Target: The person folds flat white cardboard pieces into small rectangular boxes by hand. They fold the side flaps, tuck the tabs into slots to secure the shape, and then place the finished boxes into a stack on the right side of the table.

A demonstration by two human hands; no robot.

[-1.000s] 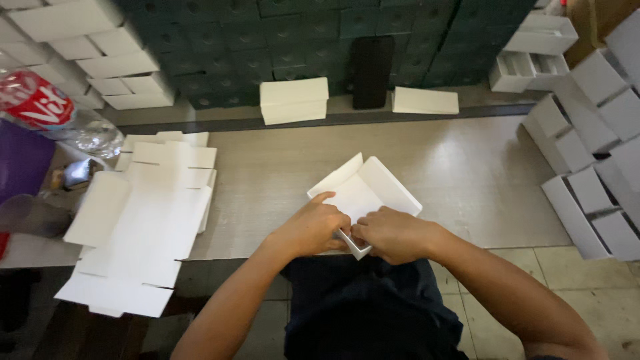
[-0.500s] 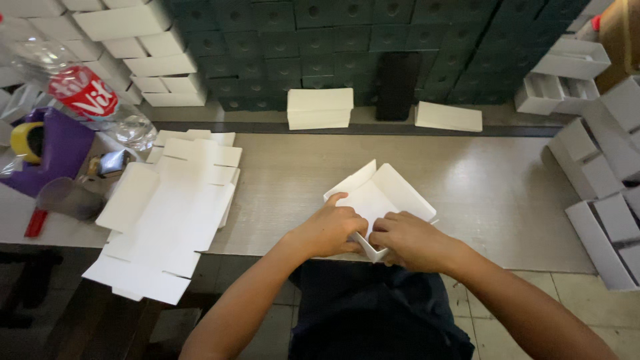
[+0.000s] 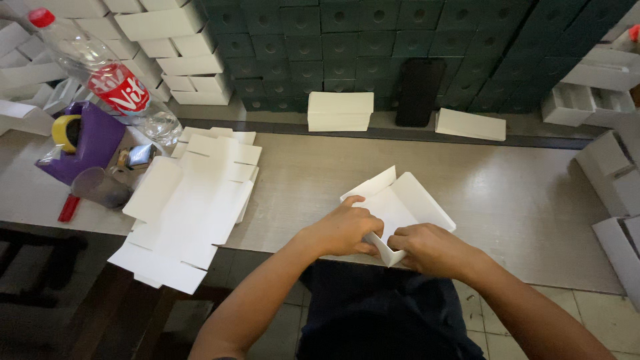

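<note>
The box blank [image 3: 399,210] is thin white card, so I judge it light, stiff along its panels and quick to crease; the near corner flap is the place to grip. It lies lower centre of the frame, at the table [image 3: 520,200] edge. My left hand [image 3: 343,230] and right hand [image 3: 427,248] both pinch that corner, fingers curled closed on it.

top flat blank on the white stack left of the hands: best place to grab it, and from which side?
Probably the near-left corner of the flat blanks, which overhangs the table front edge. Come from below and the front, pinching top and underside. The sheets lie flat and thin, so edges resting on the table offer no lip. The left hand is nearest; both hands now hold the half-folded box.
</note>
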